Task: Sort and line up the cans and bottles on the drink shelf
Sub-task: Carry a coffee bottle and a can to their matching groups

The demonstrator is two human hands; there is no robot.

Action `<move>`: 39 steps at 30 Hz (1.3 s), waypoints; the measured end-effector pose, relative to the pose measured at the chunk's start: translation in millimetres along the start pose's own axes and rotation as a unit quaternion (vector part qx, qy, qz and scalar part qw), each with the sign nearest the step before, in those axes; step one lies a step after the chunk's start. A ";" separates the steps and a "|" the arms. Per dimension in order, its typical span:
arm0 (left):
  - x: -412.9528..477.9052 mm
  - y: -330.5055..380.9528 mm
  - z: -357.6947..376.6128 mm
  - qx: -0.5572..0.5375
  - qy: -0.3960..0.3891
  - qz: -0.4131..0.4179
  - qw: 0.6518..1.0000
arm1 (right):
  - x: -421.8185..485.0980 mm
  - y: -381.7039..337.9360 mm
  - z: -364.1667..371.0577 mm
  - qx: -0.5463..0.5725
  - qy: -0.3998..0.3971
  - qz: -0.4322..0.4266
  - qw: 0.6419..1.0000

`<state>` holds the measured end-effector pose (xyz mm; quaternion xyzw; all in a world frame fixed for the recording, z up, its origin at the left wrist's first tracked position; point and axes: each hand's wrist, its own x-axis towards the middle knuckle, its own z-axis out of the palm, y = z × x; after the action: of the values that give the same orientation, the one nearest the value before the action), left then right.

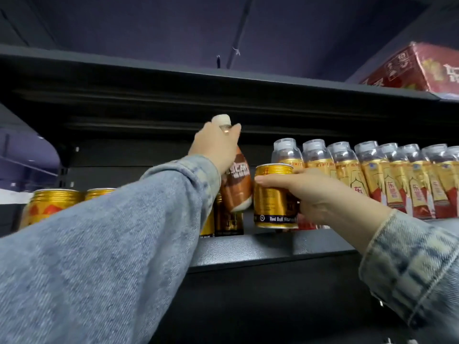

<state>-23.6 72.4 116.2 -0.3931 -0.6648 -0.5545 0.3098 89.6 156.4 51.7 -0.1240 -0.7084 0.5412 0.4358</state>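
- At the middle of the drink shelf [248, 252], the left hand [216, 147] grips a brown coffee bottle [236, 187] by its neck under the white cap [221, 119], fingers wrapped round it; the bottle hangs tilted, its base above the dark cans [228, 219] standing behind.
- Just right of it, the right hand [315, 194] has its fingers curled round a gold Red Bull can [273, 197], upright, with its base at or just over the shelf near the front edge; contact is unclear.
- Judged step: sorting, pulling the stray bottle out of the can section while the can goes into its line; next, the bottle needs lifting clear without knocking cans.
- Headroom under the upper shelf [223, 78] looks tight; gold cans [54, 204] crowd the left and gold-labelled bottles [372, 180] the right; only the narrow strip along the front lip is open.
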 end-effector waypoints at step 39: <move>-17.6 1.0 -39.1 -0.244 -0.081 0.065 0.964 | 22.3 17.8 43.4 0.006 0.016 -0.057 0.998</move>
<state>-14.9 31.0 109.3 -0.5428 -0.5054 -0.6447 0.1848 38.7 149.1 45.3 -0.0893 -0.7039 0.5175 0.4782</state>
